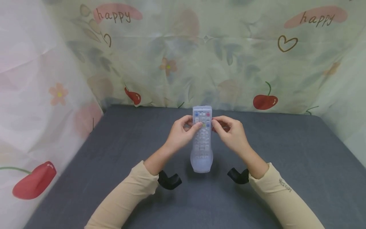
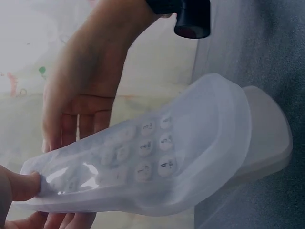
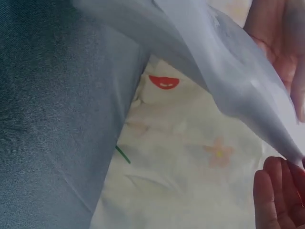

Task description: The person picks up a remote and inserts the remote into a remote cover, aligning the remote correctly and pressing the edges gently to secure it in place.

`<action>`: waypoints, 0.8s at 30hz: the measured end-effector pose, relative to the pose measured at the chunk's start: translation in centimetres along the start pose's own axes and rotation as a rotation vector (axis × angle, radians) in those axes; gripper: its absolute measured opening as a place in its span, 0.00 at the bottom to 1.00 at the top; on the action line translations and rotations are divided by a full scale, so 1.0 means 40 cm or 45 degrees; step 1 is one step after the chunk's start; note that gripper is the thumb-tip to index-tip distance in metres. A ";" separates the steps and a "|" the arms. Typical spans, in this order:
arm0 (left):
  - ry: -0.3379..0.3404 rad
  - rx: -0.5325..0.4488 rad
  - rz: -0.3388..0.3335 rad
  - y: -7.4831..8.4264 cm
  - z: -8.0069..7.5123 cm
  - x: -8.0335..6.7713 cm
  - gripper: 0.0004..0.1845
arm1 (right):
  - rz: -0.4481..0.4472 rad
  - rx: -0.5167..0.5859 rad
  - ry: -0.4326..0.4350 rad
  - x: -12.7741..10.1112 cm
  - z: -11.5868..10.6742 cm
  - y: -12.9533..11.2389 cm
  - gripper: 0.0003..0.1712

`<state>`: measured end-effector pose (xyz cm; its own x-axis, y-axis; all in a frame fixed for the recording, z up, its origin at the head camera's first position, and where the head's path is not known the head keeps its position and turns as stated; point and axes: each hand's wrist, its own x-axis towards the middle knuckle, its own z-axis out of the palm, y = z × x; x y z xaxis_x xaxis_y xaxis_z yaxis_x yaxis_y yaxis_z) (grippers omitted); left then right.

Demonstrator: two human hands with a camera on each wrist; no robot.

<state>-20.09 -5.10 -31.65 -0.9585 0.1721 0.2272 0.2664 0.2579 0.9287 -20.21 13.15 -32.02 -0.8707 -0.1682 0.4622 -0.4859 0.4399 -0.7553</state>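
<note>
A remote control (image 1: 202,136) with rows of buttons is held up over the table in a translucent cover (image 2: 209,124), its wide end toward me. Past that end of the cover, a pale rounded end (image 2: 269,133) sticks out behind, visible from the left wrist. My left hand (image 1: 183,132) grips the far half from the left, thumb on the front and fingers behind. At the right edge, also near the far end, my right hand (image 1: 232,132) pinches the cover between thumb and fingers. Seen from the right wrist, the cover (image 3: 224,90) tapers down to the right fingertips.
A dark grey cloth covers the table (image 1: 114,143). Patterned curtains (image 1: 183,63) hang along its back and sides. Black wrist-worn camera mounts (image 1: 170,181) stick out inward from both sleeves.
</note>
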 end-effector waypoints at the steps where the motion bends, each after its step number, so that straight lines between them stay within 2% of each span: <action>1: -0.001 -0.003 0.003 -0.001 0.002 -0.001 0.15 | 0.002 -0.020 0.002 0.001 -0.001 0.000 0.11; 5: 0.016 -0.014 0.021 -0.008 0.010 -0.004 0.15 | -0.024 -0.092 0.035 -0.001 0.000 -0.003 0.08; 12: -0.021 -0.059 -0.013 -0.013 0.024 -0.011 0.14 | -0.134 -0.214 0.143 -0.006 0.012 -0.002 0.04; 18: 0.026 -0.077 -0.004 -0.011 0.031 -0.013 0.12 | -0.263 -0.407 0.069 -0.006 0.013 -0.008 0.03; 24: 0.089 -0.146 -0.040 -0.009 0.038 -0.012 0.13 | -0.279 -0.466 -0.008 -0.001 0.012 -0.012 0.03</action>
<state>-19.56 -3.82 -32.54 -0.9719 0.0983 0.2136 0.2268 0.1508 0.9622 -19.97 12.53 -31.90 -0.7508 -0.2972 0.5899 -0.6013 0.6771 -0.4243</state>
